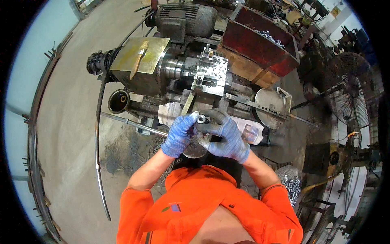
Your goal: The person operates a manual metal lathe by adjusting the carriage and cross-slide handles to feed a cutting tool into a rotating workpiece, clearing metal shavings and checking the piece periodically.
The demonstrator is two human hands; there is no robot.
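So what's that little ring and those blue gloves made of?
The little ring, pinched between the left hand and right hand, looks like bare metal: silvery and shiny. The blue gloves look like knitted fabric with darker, probably rubbery, fingertips.

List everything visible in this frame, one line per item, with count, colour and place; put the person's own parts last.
metal ring: one, silvery, pinched between the fingers of both hands at centre
lathe: one, grey with a brass-coloured cover, just beyond the hands
motor: one, dark grey, top centre behind the lathe
red bin: one, red, upper right, holding shiny metal parts
round disc: one, grey metal, right of the hands
fan: one, dark wire cage, far right
pile of metal parts: one, silvery, lower right by the elbow
concrete floor: grey, left side
orange shirt: one, bottom centre
left hand: blue glove, on the ring
right hand: blue and grey glove, on the ring
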